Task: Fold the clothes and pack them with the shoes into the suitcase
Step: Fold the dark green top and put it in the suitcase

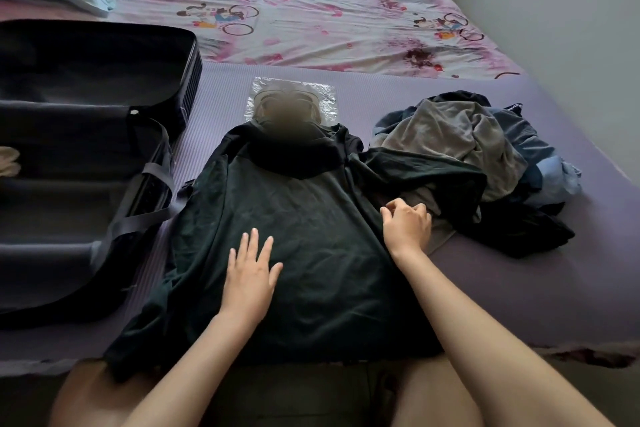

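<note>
left grip [250,274]: flat, fingers straight and spread, pressing down on the lower middle of the shirt; holds nothing
right grip [407,227]: narrow, fingers curled onto the shirt's right edge, seemingly pinching the cloth where the sleeve starts
shirt [311,204]: dark, spread across the mat right in front of the person, hem hanging off the near edge, collar pointing away; no fold in it yet, its right sleeve draped onto the pile
step in hand: by the look of it, the first fold, the right side to be brought over while the left grip pins the body
mat [519,288]: purple, laid over the near part of the bed, carrying all the task's things
suitcase [52,204]: open on the left, just beside the shirt, straps loose; almost nothing in it, only a pale scrap at the far left edge that i cannot make out
pile [460,142]: grey, blue and dark clothes heaped unfolded to the right, touching the shirt
shoes [292,104]: beyond the collar, in a clear bag [327,97] on the mat; blurred, not packed
bed [329,35]: flowered sheet and pillows further back
progress: early; nothing visibly folded or packed, so this shirt, the whole pile and the shoes are left to go in
</note>
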Action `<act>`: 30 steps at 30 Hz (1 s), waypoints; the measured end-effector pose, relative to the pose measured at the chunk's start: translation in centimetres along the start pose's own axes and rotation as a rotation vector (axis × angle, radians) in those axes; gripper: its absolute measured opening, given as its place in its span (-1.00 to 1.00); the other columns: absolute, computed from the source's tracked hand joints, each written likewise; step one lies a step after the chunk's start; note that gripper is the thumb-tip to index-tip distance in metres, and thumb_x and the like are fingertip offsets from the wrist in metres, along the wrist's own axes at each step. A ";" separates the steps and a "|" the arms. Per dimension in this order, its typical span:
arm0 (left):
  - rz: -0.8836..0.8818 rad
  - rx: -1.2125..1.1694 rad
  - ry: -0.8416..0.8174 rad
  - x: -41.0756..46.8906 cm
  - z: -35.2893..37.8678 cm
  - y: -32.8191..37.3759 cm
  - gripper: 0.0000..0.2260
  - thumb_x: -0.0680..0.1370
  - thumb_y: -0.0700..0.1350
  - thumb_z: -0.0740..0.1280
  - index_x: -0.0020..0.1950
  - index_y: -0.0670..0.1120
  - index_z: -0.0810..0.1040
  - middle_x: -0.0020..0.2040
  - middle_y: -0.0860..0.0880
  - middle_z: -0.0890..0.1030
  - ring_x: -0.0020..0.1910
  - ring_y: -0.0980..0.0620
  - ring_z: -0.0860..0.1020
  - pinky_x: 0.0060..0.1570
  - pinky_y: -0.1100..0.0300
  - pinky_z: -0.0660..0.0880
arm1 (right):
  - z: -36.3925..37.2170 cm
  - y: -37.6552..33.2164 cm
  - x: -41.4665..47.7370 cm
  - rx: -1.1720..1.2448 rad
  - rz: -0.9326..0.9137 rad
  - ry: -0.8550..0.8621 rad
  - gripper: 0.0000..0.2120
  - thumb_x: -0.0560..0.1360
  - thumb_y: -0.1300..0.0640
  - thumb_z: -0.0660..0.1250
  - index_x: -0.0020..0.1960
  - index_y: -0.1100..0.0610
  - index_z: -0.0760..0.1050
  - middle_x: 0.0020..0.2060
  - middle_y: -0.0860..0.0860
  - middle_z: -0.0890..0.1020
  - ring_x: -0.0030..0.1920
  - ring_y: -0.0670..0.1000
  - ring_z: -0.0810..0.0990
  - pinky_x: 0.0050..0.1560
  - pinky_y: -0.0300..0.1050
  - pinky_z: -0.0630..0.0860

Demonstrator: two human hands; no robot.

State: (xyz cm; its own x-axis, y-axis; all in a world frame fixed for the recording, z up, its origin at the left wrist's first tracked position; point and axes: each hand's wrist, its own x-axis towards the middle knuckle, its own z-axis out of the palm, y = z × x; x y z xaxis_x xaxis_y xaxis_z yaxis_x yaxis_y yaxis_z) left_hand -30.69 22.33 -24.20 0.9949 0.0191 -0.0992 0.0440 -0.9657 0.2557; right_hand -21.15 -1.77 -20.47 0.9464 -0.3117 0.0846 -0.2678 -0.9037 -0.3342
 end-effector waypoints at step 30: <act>-0.017 0.064 -0.048 8.5 3.2 -1.3 -0.13 0.17 0.34 -0.73 0.45 0.11 -0.39 0.46 0.01 -0.43 0.42 0.02 -0.44 0.39 -0.15 -0.34 | 6.0 0.5 4.3 -0.087 -0.040 0.259 -0.73 0.33 0.18 0.48 0.01 0.16 0.56 -0.09 0.17 0.59 -0.03 0.25 0.50 -0.02 0.07 0.32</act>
State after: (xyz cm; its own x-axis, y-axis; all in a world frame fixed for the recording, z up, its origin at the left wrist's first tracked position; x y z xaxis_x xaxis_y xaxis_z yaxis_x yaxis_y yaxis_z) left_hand -22.61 22.89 -28.41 0.9884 0.0248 -0.1498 0.0536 -0.9800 0.1915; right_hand -16.09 -1.83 -25.95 0.8819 -0.3294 0.3372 -0.2559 -0.9353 -0.2443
